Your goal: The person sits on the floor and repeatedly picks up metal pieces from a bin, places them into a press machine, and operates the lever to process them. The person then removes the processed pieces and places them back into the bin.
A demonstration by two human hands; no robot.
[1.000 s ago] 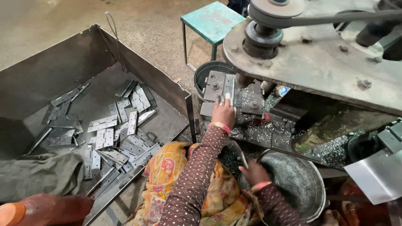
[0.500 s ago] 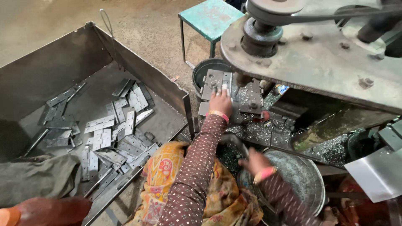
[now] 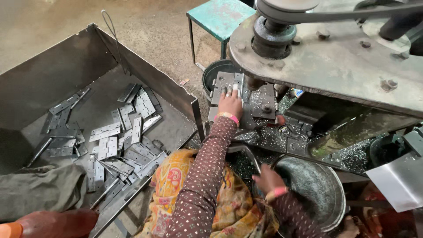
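A small metalworking workshop, shown by a belt-driven press machine, a steel bin filled with stamped hinge plates, metal shavings scattered, bare concrete floor

Soft, even daylight falls from above, leaving the grey concrete floor pale and the recess under the heavy grey steel machine plate in deep shadow, with slight wide-angle bending at the edges and mild blur on the right hand.
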